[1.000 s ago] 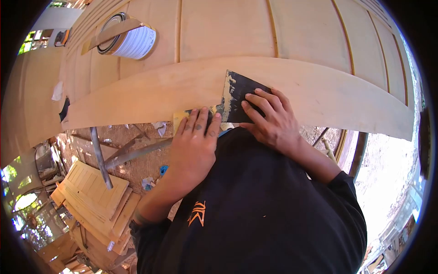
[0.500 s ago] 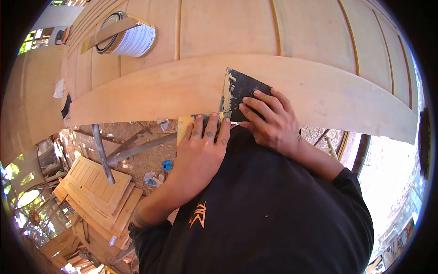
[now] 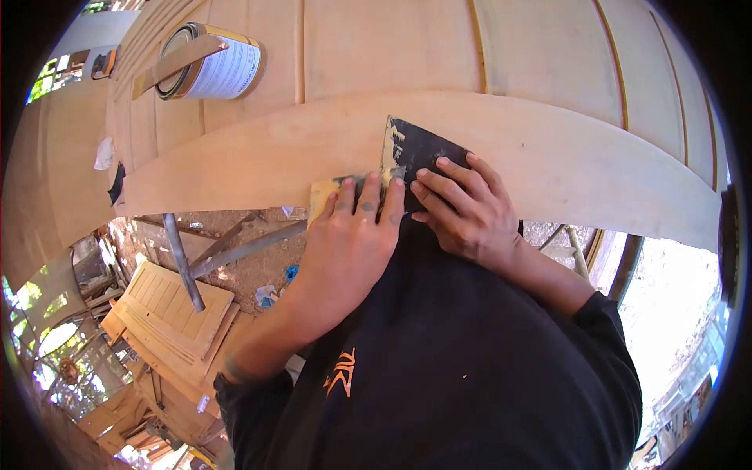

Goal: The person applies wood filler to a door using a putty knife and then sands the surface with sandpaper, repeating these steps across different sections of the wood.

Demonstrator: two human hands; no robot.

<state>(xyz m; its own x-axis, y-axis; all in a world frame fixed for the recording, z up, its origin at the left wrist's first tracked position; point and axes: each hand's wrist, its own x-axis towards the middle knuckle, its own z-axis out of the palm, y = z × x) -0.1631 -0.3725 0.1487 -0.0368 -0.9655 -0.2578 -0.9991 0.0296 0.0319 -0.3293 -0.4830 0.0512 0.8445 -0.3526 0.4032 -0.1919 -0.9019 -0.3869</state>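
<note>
My right hand (image 3: 466, 205) grips a black flat filler spreader (image 3: 423, 147), its left edge smeared with pale putty. In my left hand (image 3: 352, 243) is a second spreader (image 3: 323, 192), yellowish with putty and dark patches, fingers lying along its top face. The two spreaders meet, the yellowish one's right side against the black one's smeared edge. Both are over the near edge of a pale wooden door panel (image 3: 235, 168). My thumbs are mostly hidden beneath the spreaders.
An open can (image 3: 227, 69) with a wooden stick (image 3: 176, 66) across its top stands on the panel at upper left. A metal leg (image 3: 184, 262) shows under the panel. Stacked wooden doors (image 3: 176, 309) lie on the ground at lower left.
My left hand and its spreader have moved up and slightly right along the black spreader's edge. My right hand keeps nearly the same place.
</note>
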